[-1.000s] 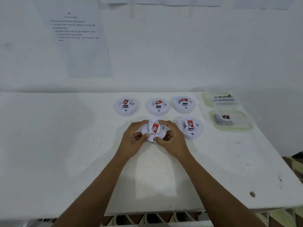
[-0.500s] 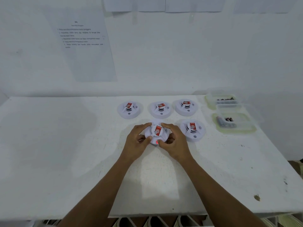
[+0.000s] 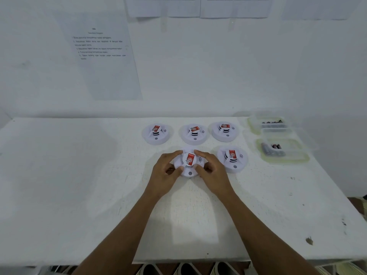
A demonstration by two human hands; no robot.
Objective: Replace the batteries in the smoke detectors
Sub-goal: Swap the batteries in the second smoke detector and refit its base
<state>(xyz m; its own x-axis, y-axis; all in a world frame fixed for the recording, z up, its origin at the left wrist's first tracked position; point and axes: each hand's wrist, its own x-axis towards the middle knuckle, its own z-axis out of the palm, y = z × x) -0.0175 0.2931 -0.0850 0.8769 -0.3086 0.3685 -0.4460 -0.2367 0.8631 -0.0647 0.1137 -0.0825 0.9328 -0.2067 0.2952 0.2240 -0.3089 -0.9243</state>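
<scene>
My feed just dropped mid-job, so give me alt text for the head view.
The left hand and right hand grip one white smoke detector lying on the white table. A row of three detectors lies behind it, a fourth detector at its right; two clear tubs with batteries sit further right.

single head view, wide-angle, facing forward-down over table [image 3: 69, 175] toward wall [image 3: 218, 66]

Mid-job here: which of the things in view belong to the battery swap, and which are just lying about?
Part of the job:
held detector, gripped by left hand and right hand
three back-row detectors
front-right detector
far battery tub
near battery tub

Just about:
printed wall sheet
upper wall sheets
</scene>
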